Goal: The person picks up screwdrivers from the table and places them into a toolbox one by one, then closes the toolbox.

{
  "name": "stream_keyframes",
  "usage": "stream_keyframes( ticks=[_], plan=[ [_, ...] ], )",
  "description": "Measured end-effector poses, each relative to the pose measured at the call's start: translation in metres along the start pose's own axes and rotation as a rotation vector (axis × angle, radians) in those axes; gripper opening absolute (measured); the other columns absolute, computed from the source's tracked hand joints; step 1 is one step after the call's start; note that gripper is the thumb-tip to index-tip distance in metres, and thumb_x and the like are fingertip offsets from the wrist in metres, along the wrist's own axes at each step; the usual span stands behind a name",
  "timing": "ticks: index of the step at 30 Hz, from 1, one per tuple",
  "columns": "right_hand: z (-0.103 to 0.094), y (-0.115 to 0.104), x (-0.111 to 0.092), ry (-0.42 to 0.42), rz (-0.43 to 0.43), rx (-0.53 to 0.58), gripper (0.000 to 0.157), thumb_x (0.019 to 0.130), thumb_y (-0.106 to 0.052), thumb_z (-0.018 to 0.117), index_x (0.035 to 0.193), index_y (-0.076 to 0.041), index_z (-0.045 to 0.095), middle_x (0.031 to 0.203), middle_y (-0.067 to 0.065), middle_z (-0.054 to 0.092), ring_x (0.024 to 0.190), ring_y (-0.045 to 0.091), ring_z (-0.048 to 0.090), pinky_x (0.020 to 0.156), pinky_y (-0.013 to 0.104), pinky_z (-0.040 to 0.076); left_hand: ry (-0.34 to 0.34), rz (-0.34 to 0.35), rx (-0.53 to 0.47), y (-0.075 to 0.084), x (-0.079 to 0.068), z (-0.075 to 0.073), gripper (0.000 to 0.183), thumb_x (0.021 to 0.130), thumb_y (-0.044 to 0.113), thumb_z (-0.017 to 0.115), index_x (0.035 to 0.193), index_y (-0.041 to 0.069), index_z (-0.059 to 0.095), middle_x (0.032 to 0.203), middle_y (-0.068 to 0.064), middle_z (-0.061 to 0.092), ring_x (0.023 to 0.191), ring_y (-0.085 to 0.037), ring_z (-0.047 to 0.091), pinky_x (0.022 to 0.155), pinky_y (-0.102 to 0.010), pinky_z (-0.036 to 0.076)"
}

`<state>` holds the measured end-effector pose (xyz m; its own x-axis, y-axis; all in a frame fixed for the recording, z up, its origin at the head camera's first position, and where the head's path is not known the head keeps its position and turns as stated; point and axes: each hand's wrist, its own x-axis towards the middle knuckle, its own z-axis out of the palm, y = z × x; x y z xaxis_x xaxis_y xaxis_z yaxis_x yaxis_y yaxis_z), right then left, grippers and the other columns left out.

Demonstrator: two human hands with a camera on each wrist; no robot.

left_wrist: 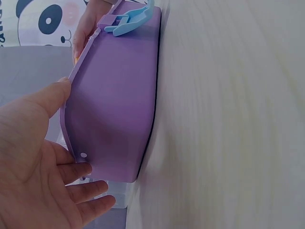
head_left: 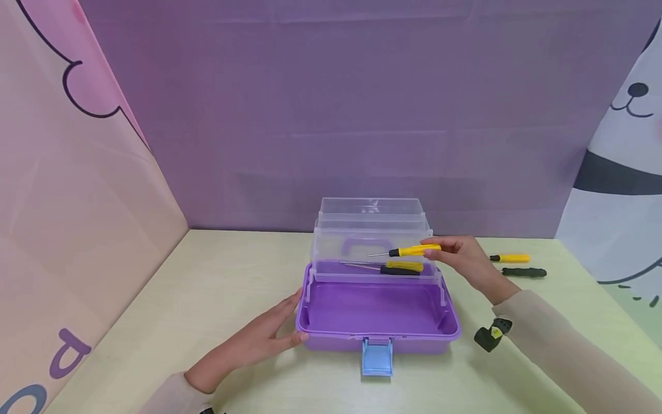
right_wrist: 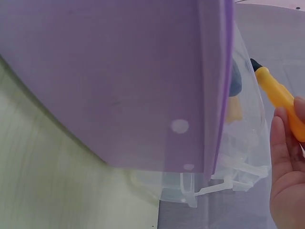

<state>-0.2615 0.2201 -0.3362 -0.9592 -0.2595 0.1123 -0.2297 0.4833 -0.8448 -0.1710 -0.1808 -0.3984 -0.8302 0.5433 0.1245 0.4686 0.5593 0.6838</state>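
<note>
clearly, right grip pinching screwdriver; left grip spread against box; purple letter leftward.

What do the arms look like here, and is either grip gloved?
A pale beige left sleeve and matching right sleeve run to the wrists. The left grip and right grip are bare human hands. A black wrist camera with a yellow-green mark sits at the right sleeve; no cable shows.
</note>
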Motion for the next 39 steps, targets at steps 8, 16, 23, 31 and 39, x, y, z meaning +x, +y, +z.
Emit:
stream_keyframes(
  ticks=[8,16,23,31,39],
  plan=[
    [0.003,0.0,0.008,-0.022,0.006,0.007,0.042,0.087,-0.03,0.068,0.12,-0.003,0.065,0.109,0.012,0.068,0.095,0.022,0.059,0.082,0.026,0.051,-0.002,-0.01,0.003,-0.001,-0.001,0.0,0.08,0.093,0.043,0.057,0.153,0.015,0.012,0.157,-0.004,0.015,0.141,-0.032,0.021,0.109,-0.054,0.027],
    [0.004,-0.003,0.015,-0.037,0.0,0.001,0.043,0.087,-0.03,0.069,0.119,-0.002,0.065,0.107,0.012,0.069,0.096,0.026,0.062,0.084,0.032,0.051,-0.005,-0.011,0.0,-0.001,0.001,0.0,0.08,0.093,0.044,0.056,0.153,0.017,0.01,0.157,-0.004,0.014,0.141,-0.033,0.021,0.108,-0.055,0.027],
    [0.005,-0.002,0.02,-0.056,-0.014,0.011,0.042,0.087,-0.027,0.069,0.12,-0.001,0.064,0.11,0.014,0.068,0.098,0.029,0.061,0.085,0.032,0.052,-0.009,-0.014,0.011,-0.002,0.002,0.0,0.082,0.092,0.046,0.056,0.153,0.015,0.009,0.157,-0.008,0.014,0.14,-0.035,0.021,0.109,-0.056,0.026],
    [0.007,0.0,0.024,-0.074,-0.018,0.029,0.041,0.087,-0.023,0.069,0.12,0.0,0.064,0.111,0.015,0.067,0.096,0.024,0.06,0.083,0.028,0.053,-0.009,-0.014,0.013,0.0,0.001,-0.001,0.082,0.092,0.045,0.056,0.153,0.015,0.009,0.156,-0.006,0.013,0.14,-0.035,0.021,0.109,-0.055,0.026],
    [0.008,0.001,0.027,-0.086,-0.019,-0.002,0.04,0.088,-0.024,0.068,0.12,0.0,0.064,0.11,0.013,0.068,0.095,0.018,0.06,0.085,0.03,0.052,-0.018,-0.014,0.004,-0.001,0.001,-0.001,0.081,0.093,0.044,0.056,0.153,0.015,0.008,0.156,-0.008,0.014,0.14,-0.035,0.02,0.109,-0.056,0.026]
  ],
)
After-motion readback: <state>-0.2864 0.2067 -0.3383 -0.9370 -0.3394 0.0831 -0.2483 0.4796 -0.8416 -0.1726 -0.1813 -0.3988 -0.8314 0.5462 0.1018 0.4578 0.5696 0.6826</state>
